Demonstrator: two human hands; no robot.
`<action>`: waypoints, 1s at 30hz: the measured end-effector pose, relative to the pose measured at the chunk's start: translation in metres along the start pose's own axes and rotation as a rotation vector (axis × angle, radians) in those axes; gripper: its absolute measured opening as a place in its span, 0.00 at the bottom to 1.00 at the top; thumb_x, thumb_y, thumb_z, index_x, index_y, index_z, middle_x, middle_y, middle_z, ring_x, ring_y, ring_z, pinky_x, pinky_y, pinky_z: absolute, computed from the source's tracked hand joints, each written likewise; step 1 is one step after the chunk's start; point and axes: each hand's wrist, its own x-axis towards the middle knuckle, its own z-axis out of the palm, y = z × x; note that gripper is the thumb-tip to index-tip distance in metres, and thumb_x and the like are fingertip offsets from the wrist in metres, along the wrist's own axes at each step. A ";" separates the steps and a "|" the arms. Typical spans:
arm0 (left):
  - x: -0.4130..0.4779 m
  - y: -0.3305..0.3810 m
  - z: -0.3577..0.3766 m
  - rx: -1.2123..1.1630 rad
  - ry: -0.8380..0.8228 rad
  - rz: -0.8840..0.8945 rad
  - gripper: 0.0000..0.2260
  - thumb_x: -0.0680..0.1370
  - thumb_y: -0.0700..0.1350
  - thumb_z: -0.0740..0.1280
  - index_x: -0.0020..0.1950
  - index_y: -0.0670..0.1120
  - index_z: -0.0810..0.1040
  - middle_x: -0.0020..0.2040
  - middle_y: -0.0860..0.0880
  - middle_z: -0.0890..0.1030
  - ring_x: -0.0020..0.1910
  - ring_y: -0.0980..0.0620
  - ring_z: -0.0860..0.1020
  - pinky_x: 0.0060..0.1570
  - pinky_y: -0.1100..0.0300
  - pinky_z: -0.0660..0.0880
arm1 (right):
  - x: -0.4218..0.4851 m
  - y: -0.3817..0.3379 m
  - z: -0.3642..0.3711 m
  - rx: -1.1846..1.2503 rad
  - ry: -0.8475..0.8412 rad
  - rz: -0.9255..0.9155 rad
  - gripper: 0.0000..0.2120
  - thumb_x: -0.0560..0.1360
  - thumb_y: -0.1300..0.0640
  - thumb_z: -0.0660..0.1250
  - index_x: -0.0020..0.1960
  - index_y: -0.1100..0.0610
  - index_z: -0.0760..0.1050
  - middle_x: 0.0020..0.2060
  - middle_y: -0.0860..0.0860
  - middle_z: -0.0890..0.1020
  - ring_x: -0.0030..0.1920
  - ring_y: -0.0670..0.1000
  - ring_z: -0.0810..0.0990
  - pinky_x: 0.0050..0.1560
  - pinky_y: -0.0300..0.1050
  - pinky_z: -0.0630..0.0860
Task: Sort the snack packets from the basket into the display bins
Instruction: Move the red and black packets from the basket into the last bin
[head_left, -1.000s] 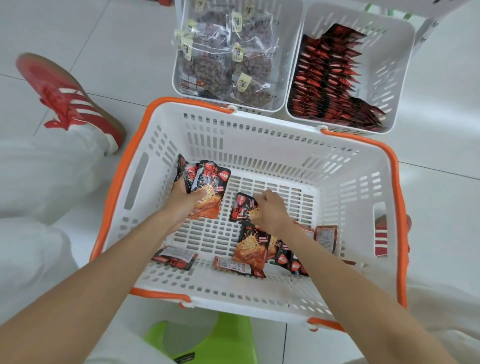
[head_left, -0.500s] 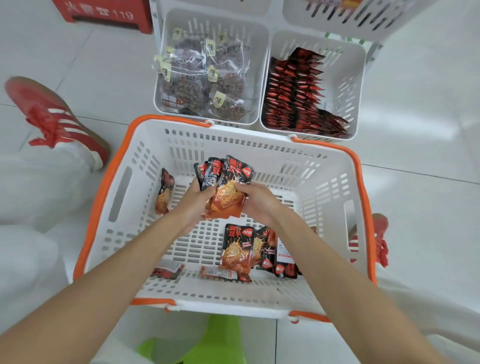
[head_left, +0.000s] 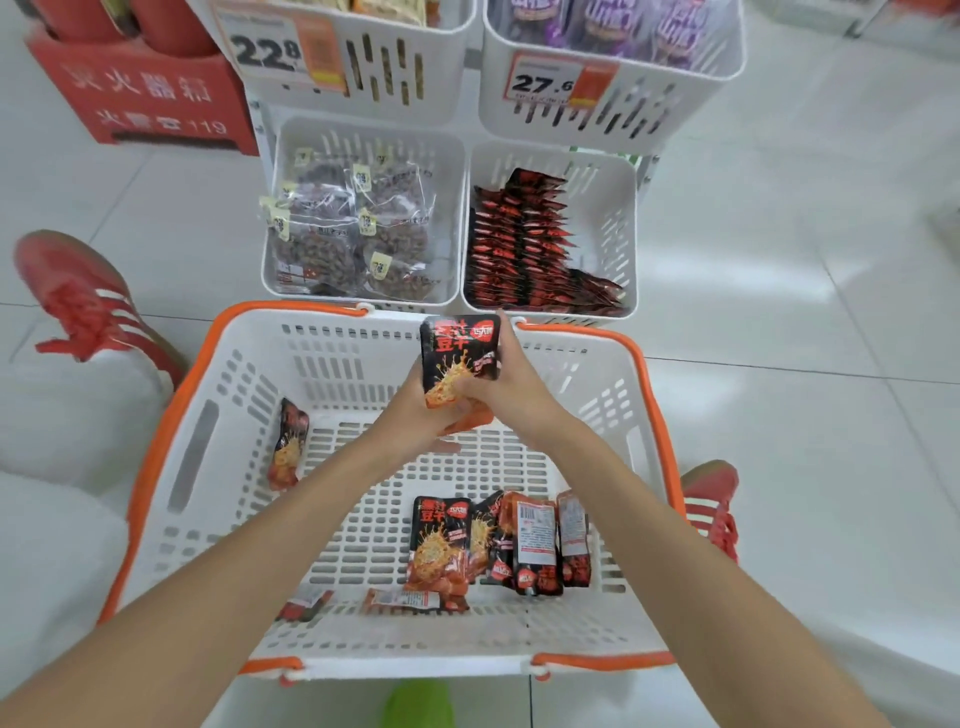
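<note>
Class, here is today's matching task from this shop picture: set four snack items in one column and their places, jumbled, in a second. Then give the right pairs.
Things
1. stack of packets
2. lone packet
3. clear bags
4. row of red-black packets

Places
A. lower right bin
B. leaning at the left wall of the basket
C. gripped by the left hand and the right hand
D. lower left bin

Pairs: 1-C, 2-B, 3-D, 4-A

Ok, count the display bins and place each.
4. Upper left bin with the 22.8 tag; upper right bin with the 27.6 tag; lower left bin holding clear bags; lower right bin holding red packets. More may sit above frame.
</note>
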 end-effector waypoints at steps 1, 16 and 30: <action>0.004 0.006 0.004 0.008 -0.013 0.029 0.26 0.79 0.42 0.68 0.71 0.59 0.61 0.61 0.57 0.77 0.54 0.55 0.81 0.46 0.50 0.83 | 0.001 -0.004 -0.004 0.041 0.012 0.008 0.42 0.69 0.58 0.77 0.74 0.52 0.57 0.60 0.53 0.79 0.59 0.54 0.79 0.62 0.61 0.76; 0.112 0.104 0.018 0.510 -0.323 0.161 0.15 0.77 0.35 0.67 0.54 0.55 0.73 0.49 0.50 0.83 0.46 0.53 0.83 0.47 0.53 0.82 | 0.051 -0.091 -0.136 -0.560 -0.076 -0.214 0.33 0.65 0.57 0.80 0.67 0.50 0.72 0.59 0.47 0.77 0.58 0.48 0.78 0.60 0.52 0.77; 0.261 0.080 0.030 1.295 -0.171 0.340 0.38 0.79 0.63 0.62 0.80 0.58 0.42 0.81 0.50 0.41 0.79 0.47 0.39 0.76 0.42 0.43 | 0.138 -0.060 -0.234 -0.782 0.378 -0.166 0.17 0.70 0.60 0.73 0.56 0.47 0.74 0.44 0.46 0.79 0.45 0.51 0.78 0.46 0.41 0.76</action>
